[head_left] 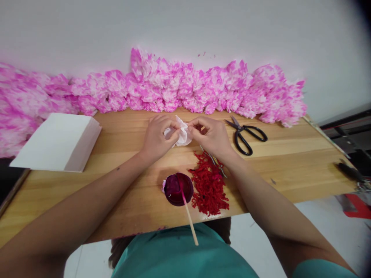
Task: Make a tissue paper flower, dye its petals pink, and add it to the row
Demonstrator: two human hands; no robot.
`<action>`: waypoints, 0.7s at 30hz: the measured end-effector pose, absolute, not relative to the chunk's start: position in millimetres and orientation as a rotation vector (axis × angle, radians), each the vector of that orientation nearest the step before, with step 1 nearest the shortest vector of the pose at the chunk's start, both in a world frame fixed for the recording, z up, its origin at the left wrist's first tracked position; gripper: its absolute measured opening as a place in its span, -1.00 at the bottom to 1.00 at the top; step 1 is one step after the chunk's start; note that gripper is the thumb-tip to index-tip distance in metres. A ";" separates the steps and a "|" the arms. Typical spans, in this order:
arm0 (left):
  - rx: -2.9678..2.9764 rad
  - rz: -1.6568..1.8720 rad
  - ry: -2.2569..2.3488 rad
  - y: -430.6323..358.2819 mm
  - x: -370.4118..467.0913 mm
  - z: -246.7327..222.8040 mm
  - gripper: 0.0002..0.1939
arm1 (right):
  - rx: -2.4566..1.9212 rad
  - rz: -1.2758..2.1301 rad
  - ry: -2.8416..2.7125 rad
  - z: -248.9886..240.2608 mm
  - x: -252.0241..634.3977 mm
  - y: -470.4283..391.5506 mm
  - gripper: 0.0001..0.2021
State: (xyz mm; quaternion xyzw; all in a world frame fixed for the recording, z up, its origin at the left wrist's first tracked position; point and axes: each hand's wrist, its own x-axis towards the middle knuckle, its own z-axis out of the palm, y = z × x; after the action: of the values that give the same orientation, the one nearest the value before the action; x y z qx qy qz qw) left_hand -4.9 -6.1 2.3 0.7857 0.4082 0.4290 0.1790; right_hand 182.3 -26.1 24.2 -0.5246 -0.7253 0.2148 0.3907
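Note:
Between my two hands is a crumpled white tissue paper flower, held just above the wooden table. My left hand pinches its left side between thumb and forefinger. On the opposite side, my right hand grips its edge with thumb and fingertips. Below the hands stands a small bowl of dark magenta dye, with a wooden stick leaning out over the front table edge. A heap of red yarn pieces lies right of the bowl, with thin wires partly under my right wrist.
Black-handled scissors lie open to the right of my hands. A thick stack of white paper sits at the left. Many pink-and-white paper flowers line the wall behind the wooden table.

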 end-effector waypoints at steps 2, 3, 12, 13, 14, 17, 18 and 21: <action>2.229 1.212 1.156 -5.9 -5.1 2.2 -0.93 | -1.334 0.554 -1.834 23.6 183.3 -24.9 -0.87; 2.235 1.214 1.158 -5.8 -5.1 2.1 -0.94 | -1.334 0.554 -1.831 24.0 183.7 -24.6 -0.86; 2.298 1.173 1.147 -5.7 -4.8 2.6 -0.93 | -1.348 0.518 -1.887 28.7 179.9 -30.2 -0.87; 2.302 1.172 1.148 -5.9 -4.7 2.6 -0.93 | -1.345 0.523 -1.886 27.6 179.6 -30.0 -0.87; 2.301 1.175 1.150 -6.0 -4.7 2.6 -0.93 | -1.342 0.531 -1.876 26.4 179.5 -29.6 -0.87; 2.274 1.206 1.138 -5.9 -4.6 1.9 -0.94 | -1.348 0.581 -1.802 23.5 180.3 -26.9 -0.88; 2.259 1.216 1.133 -5.7 -4.6 1.6 -0.95 | -1.352 0.606 -1.771 22.9 180.8 -25.9 -0.88; 2.223 1.231 1.141 -4.9 -4.8 0.9 -0.95 | -1.350 0.692 -1.700 22.4 182.0 -23.2 -0.87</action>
State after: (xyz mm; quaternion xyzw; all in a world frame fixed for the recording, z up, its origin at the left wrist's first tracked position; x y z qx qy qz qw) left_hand -4.8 -4.9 0.9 0.7854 0.4031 0.4350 0.1770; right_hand 182.0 -23.2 22.4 -0.5382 -0.6777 0.2758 0.4183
